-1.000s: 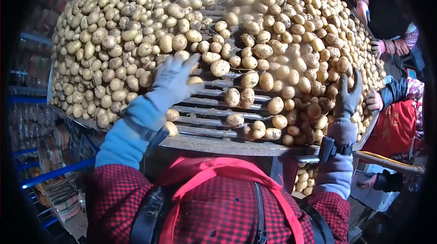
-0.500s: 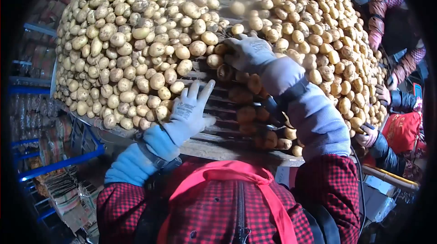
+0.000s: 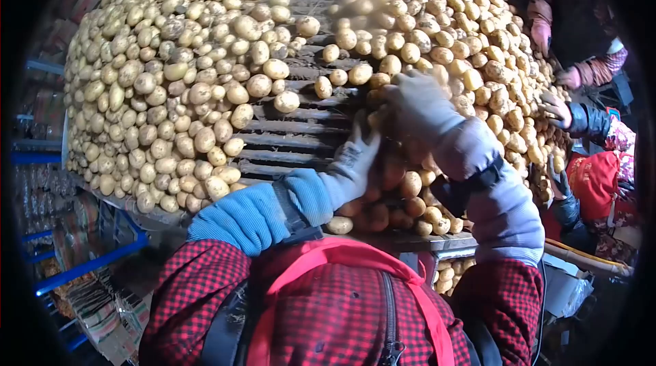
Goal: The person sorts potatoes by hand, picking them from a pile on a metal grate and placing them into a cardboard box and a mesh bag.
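My left hand (image 3: 355,162), in a pale work glove, lies at the left edge of the potatoes (image 3: 411,185) in front of me. Its fingers are stretched and apart, with the palm side turned toward them. Above it my gloved right hand (image 3: 418,101) bends over the same potatoes, its fingertips blurred and partly hidden among them. Bare wooden slats (image 3: 287,140) show to the left of both hands. A few loose potatoes (image 3: 360,73) lie on the slats just beyond my hands.
A large potato heap (image 3: 157,86) covers the left side of the slatted table, another heap (image 3: 502,92) the right. Other people's hands (image 3: 557,110) work at the right edge. Blue metal rails (image 3: 92,265) stand at the lower left. More potatoes (image 3: 447,276) show below the table's front edge.
My left hand has moved right, from the left heap's edge to the potatoes before me. The right hand has shifted slightly right and down. More bare slats show, and potatoes have gathered on the right.
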Demonstrator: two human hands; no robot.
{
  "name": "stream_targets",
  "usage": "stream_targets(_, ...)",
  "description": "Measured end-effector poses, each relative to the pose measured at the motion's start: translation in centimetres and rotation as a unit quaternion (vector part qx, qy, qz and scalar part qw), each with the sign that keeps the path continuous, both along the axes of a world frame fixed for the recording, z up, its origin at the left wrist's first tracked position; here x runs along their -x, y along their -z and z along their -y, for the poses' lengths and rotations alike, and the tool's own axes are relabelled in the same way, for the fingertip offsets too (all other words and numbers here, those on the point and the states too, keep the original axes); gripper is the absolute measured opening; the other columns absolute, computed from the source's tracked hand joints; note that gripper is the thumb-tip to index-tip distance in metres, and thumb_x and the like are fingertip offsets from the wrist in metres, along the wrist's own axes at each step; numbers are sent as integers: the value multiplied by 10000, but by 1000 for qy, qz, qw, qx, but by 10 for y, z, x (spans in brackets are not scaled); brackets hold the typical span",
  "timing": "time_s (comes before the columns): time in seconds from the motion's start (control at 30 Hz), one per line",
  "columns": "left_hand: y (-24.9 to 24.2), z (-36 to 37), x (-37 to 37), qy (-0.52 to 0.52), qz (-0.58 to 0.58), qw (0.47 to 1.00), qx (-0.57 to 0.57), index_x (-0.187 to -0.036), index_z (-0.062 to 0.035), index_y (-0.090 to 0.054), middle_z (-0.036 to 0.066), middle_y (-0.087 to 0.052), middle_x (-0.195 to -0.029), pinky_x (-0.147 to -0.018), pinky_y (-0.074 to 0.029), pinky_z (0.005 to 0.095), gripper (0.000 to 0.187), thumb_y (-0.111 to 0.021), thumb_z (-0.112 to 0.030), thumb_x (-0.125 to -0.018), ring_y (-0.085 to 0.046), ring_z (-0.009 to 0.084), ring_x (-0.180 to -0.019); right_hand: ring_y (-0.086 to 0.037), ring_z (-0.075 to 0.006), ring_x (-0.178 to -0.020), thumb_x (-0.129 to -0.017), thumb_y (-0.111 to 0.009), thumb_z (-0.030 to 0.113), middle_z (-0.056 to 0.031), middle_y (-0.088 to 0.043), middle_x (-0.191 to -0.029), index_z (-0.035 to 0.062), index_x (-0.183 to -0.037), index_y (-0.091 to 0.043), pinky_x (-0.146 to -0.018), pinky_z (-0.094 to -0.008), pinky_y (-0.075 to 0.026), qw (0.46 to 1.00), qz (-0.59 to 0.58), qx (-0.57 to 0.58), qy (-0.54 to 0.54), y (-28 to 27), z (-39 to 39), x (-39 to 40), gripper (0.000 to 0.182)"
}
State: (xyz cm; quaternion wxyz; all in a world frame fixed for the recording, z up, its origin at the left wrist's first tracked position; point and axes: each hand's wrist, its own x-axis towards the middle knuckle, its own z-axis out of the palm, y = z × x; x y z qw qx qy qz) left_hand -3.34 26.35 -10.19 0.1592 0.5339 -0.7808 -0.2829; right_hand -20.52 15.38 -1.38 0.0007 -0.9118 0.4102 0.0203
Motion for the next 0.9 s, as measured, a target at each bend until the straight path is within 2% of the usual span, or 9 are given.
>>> stream_targets(0.1,-41,2,44,34,-7,999,-9,-1635,-60,-147,369,-252,-1599,-1076,-487,526,1109,-763,-61,-713,-424,580,-1374,-666,-283,-953,-777,-804,314,-76,-680,-980,178,-1067,-756,-819,-427,-562,995,83,-59,-4,0,10,64,324)
stream_targets(0.2,-65,32,70,178,-64,981,-31,-1647,-81,-121,355,-304,-1578,-1105,-459,525,1142,-813,-172,-743,-442,564,-1372,-675,-364,-947,-917,-680,254,-134,-682,-1001,136,-1077,-737,-832,-464,-536,977,154,-53,135,-26,-2,109,206)
stream_targets(0.3,-82,60,73,272,-210,922,179,-1572,-111,-402,316,-512,-1422,-1055,-494,458,810,-771,-284,-871,-603,459,-1219,-686,-327,-1088,-929,-680,134,-115,-721,-1157,115,-1168,-733,-967,-393,-535,938,255,105,210,-41,-26,141,245)
stream_targets(0.37,-112,86,39,212,-250,938,108,-1435,-85,-579,246,-630,-1302,-1036,-502,439,615,-747,-340,-902,-629,398,-1196,-686,-290,-1145,-941,-664,83,-129,-720,-1220,70,-1204,-723,-1010,-361,-516,896,364,100,233,-44,-46,155,270)
stream_targets(0.5,-83,138,-41,19,137,976,169,-1353,-99,-636,217,-671,-1246,-1004,-512,467,549,-708,-424,-916,-652,374,-1149,-652,-202,-1165,-1037,-594,92,-112,-698,-1263,14,-1346,-648,-1020,-337,-499,710,617,-68,333,-42,-105,131,323)
stream_targets(0.6,-75,148,-51,68,302,951,8,-1337,-120,-639,214,-688,-1211,-971,-526,481,533,-703,-431,-909,-669,382,-1115,-627,-171,-1197,-1073,-561,133,-105,-679,-1305,4,-1378,-617,-1017,-318,-504,626,698,-164,305,-34,-123,91,337)
stream_targets(0.7,-42,148,-47,-5,273,962,24,-1332,-148,-635,197,-712,-1153,-944,-536,490,522,-708,-431,-899,-685,388,-1077,-650,-202,-1147,-1083,-549,207,-103,-650,-1348,32,-1415,-588,-934,-349,-550,542,737,-290,281,-23,-129,46,377)
stream_targets(0.77,-45,139,-46,-60,166,984,37,-1273,-136,-661,184,-724,-1128,-921,-546,491,477,-713,-421,-894,-696,391,-1046,-666,-230,-1107,-1080,-556,268,-109,-610,-1401,83,-1478,-531,-867,-348,-564,406,770,-366,329,-18,-133,15,440)
stream_targets(0.9,-70,85,-51,91,-145,984,38,-1351,-95,-652,206,-654,-1348,-1093,-468,414,523,-739,-393,-930,-614,340,-1282,-650,-247,-1150,-1064,-547,428,-133,-498,-1522,168,-1566,-417,-906,-369,-542,324,801,-402,302,-6,-130,-11,580)
